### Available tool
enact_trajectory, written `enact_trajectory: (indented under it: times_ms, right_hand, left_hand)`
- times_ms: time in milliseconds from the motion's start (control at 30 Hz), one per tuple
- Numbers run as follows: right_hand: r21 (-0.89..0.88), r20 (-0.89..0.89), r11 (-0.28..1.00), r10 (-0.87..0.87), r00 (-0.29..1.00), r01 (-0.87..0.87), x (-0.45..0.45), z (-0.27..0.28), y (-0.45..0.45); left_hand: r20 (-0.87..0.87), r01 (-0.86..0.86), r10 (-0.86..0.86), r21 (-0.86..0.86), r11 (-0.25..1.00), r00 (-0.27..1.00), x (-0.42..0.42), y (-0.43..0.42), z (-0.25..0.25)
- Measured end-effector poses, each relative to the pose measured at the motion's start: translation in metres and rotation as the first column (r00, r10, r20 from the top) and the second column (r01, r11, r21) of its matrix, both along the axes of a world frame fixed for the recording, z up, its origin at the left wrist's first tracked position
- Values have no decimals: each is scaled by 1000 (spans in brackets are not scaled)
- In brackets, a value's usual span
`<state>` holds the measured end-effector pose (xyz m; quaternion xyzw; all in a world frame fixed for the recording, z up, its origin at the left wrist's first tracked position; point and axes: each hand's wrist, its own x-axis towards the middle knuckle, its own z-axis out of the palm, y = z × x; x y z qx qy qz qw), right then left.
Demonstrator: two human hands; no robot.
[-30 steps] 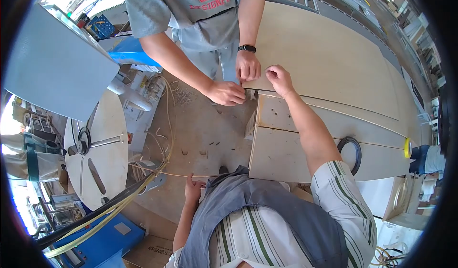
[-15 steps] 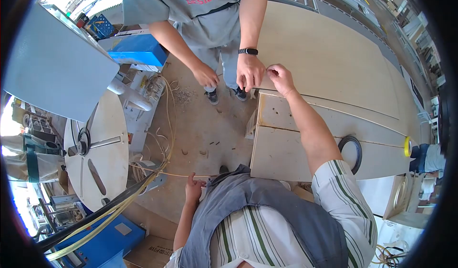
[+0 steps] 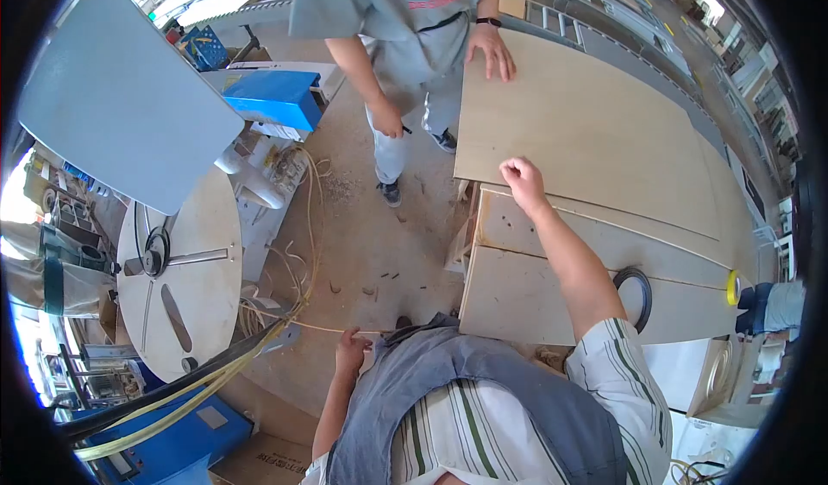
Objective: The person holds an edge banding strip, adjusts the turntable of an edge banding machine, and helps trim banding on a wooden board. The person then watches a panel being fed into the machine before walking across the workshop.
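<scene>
My right hand (image 3: 523, 185) is curled closed above the near edge of the large pale wooden board (image 3: 595, 127). Whatever its fingers may hold is hidden. Down by my apron (image 3: 423, 373), my left hand (image 3: 350, 351) hangs with its fingers loosely apart, holding nothing I can see. Across from me stands a co-worker in a grey shirt (image 3: 371, 6). That person's watch-side hand (image 3: 492, 53) rests flat on the board's far corner. Their other hand (image 3: 385, 118) hangs low with a small dark object sticking out of it.
Below the board, a lower panel (image 3: 517, 291) carries a black coil (image 3: 634, 299) and a yellow tape roll (image 3: 733, 287). At left stand a round machine disc (image 3: 207, 304) and a grey panel (image 3: 121, 88). Hoses (image 3: 233, 364) cross the lower left; scraps lie on the floor.
My right hand and the co-worker's watch-side hand, close together before, are now apart. The co-worker's hand has gone back onto the board, and their other hand now shows a small dark object.
</scene>
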<state>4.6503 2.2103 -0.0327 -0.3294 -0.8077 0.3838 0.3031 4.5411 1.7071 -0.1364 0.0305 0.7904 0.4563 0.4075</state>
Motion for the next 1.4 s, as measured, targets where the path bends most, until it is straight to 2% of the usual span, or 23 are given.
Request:
enact_trajectory:
  times_ms: [33, 67, 133, 200, 233, 300, 467, 533, 600, 667, 833, 967, 1133, 1400]
  right_hand:
    - [-56, -14, 998, -8, 1000, 7, 6, 5, -7]
    - [-256, 13, 967, -17, 1000, 20, 13, 20, -20]
    - [-394, -144, 917, 2, 990, -59, 31, 15, -32]
    - [-413, -133, 908, 10, 991, -65, 52, 16, -51]
    - [-399, -198, 912, 15, 980, -95, 59, 22, -65]
    - [-470, -149, 883, -57, 987, -20, 80, 30, -87]
    - [-500, -170, 861, -208, 963, 98, 128, 5, -115]
    - [-525, -129, 839, -246, 961, 144, 139, 15, -130]
    - [-471, -185, 869, -268, 946, 154, 142, 14, -143]
    - [-416, -237, 894, -283, 929, 166, 144, 16, -153]
    - [-410, -195, 886, -315, 929, 215, 152, 28, -179]
    - [-449, -177, 862, -343, 922, 234, 154, 33, -198]
    - [-442, -165, 866, -335, 928, 234, 164, 12, -200]
    - [-489, -180, 826, -408, 895, 279, 161, 14, -202]
  left_hand:
    - [12, -21, 21, 16, 1000, 1000, 0, -3, -4]
    - [5, -18, 18, 29, 999, 1000, -1, -5, -6]
    - [30, -13, 13, 1, 1000, 999, -3, -7, -11]
    - [69, -47, 47, -6, 999, 997, -4, -7, -18]
    - [63, -38, 37, 12, 999, 997, -5, -7, -20]
    - [79, -29, 29, -5, 1000, 996, -7, -7, -22]
    - [130, 8, -8, -3, 1000, 992, -15, 1, -24]
    - [124, 31, -31, 4, 1000, 992, -19, 5, -31]
    - [125, 52, -51, -5, 999, 991, -24, 10, -36]
    - [121, 71, -70, -5, 997, 990, -29, 14, -39]
    - [132, 127, -126, 1, 992, 983, -37, 22, -42]
    - [161, 149, -146, -6, 989, 976, -39, 23, -49]
    - [166, 213, -201, -56, 975, 965, -36, 19, -55]
    - [183, 275, -267, -15, 961, 946, -38, 32, -66]
